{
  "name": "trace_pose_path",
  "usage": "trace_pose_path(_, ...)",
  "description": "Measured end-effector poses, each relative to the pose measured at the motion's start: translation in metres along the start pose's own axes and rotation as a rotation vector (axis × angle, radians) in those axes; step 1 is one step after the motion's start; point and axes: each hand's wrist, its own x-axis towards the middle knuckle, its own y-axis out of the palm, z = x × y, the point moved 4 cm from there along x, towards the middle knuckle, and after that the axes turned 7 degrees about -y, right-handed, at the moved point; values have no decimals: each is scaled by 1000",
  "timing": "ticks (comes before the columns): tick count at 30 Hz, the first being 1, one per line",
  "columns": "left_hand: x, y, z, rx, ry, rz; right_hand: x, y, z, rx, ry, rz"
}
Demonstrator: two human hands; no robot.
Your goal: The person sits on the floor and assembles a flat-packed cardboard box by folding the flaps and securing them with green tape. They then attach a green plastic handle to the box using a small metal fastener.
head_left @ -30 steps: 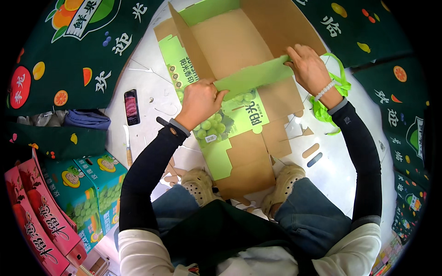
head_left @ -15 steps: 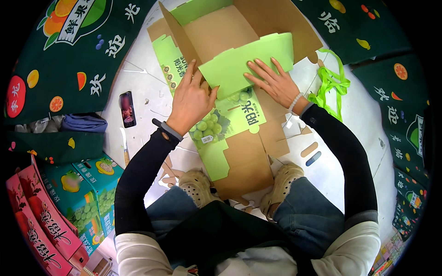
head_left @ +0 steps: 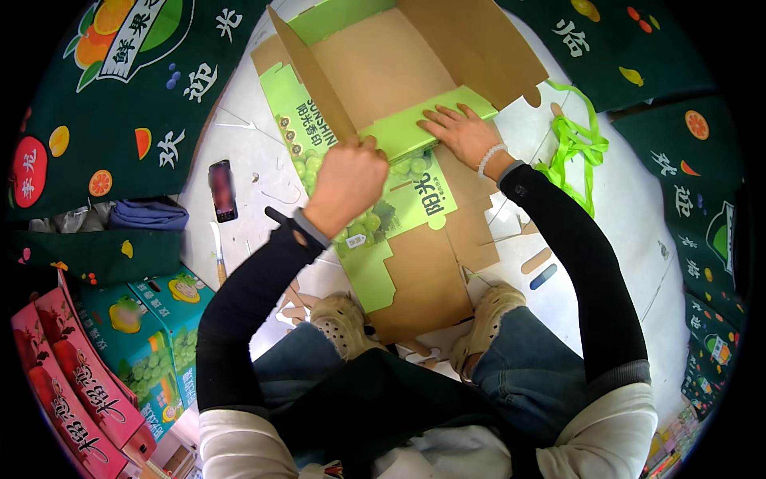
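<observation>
A brown cardboard box (head_left: pixel 383 60), green on some faces, stands partly folded up in front of me. Its near green panel (head_left: pixel 407 124) leans inward over the box. At the panel's left end, my left hand (head_left: pixel 349 182) is closed with curled fingers at the box corner; the fingertips are partly hidden. My right hand (head_left: pixel 465 140) lies on the panel's right part, fingers spread and slightly bent over it. A flat part of the carton with printed grapes (head_left: pixel 365 226) extends from the box toward my feet.
Green strapping (head_left: pixel 576 148) lies in a tangle right of the box. On the floor at left are a phone (head_left: pixel 223 191) and a knife (head_left: pixel 219 255). Cardboard scraps (head_left: pixel 536 260) lie about. Pink cartons (head_left: pixel 76 375) and a teal carton (head_left: pixel 148 335) stand at lower left.
The near green panel has tipped away from me, into the box. My right hand has moved slightly left with it, and my left hand has closed at the corner.
</observation>
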Motion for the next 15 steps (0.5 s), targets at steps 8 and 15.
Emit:
trace_pose_path(8, 30, 62, -40, 1, -296, 167, 14, -17, 0, 229, 108, 296)
trace_pose_path(15, 26, 61, -35, -153, -289, 88, -1, -20, -23, 503, 74, 70)
